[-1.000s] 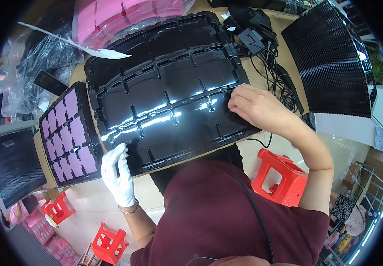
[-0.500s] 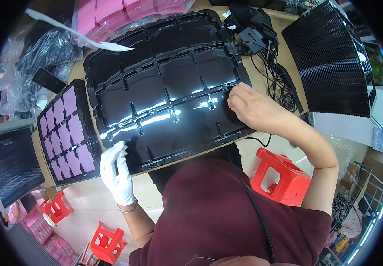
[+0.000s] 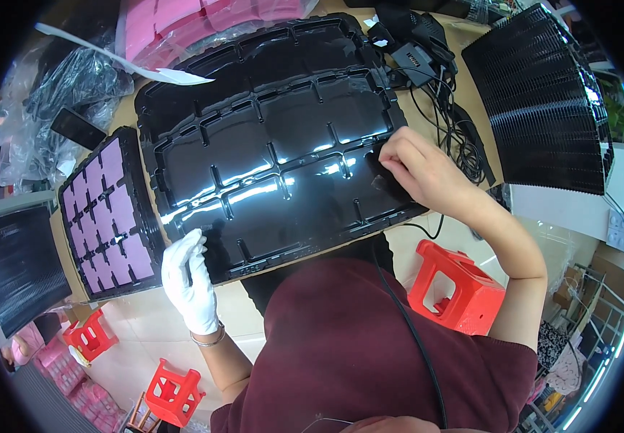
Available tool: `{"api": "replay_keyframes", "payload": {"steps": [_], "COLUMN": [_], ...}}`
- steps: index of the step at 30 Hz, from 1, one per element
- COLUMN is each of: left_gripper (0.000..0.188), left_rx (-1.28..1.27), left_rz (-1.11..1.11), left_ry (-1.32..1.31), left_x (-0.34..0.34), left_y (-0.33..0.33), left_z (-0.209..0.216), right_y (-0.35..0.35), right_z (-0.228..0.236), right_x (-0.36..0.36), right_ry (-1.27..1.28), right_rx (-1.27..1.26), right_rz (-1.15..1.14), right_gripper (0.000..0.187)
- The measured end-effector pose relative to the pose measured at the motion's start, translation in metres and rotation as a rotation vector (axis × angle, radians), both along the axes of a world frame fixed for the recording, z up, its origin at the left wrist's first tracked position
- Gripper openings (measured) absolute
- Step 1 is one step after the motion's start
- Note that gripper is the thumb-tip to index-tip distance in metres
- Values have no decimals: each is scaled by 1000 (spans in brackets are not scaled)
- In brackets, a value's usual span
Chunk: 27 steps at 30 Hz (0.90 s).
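Note:
A large, glossy black plastic tray [image 3: 312, 195] with moulded compartments lies in front of me. At its left front corner is my left hand [image 3: 189, 278], in a white glove, with the fingers bent together on the tray's edge. My right hand [image 3: 424, 169] is bare and sits over the right end of the tray. Its thumb and fingers are pressed together; whatever lies between them is too small to make out. Left of the large tray stands a smaller-looking black tray [image 3: 137, 195] filled with purple foam pieces [image 3: 115, 169].
Stacks of black trays stand at the far right [image 3: 535, 101] and left [image 3: 23, 267]. Pink foam [image 3: 203, 29] in clear plastic lies behind. Coiled black cables [image 3: 460, 148], a phone [image 3: 79, 128] and a white strip [image 3: 131, 65] are around the tray. Red stools [image 3: 463, 289] stand below.
My right hand has shifted slightly right and up, with its fingers still pinched. The left hand stays at the tray's corner.

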State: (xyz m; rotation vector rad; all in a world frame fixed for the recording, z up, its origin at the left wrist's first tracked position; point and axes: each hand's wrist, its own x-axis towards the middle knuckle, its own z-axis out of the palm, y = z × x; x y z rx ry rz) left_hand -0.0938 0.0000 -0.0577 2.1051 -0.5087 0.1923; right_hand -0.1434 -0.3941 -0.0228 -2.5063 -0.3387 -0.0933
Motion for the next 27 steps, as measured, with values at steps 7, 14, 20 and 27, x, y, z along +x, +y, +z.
{"api": "replay_keyframes", "payload": {"steps": [7, 14, 20, 27], "left_gripper": [22, 23, 29, 22], "left_rx": [15, 83, 67, -19], "left_rz": [-11, 0, -7, 8], "left_ry": [1, -61, 29, -155], "left_x": [2, 2, 23, 98], "left_y": [-2, -4, -5, -31], "left_z": [0, 9, 31, 75], "right_y": [-16, -6, 2, -5], "right_z": [0, -6, 19, 34], "right_x": [-15, -12, 41, 240], "right_ry": [-225, -218, -373, -917], "right_rx": [-154, -181, 79, -150], "right_rz": [216, 8, -242, -11], "right_gripper": [36, 43, 21, 11]}}
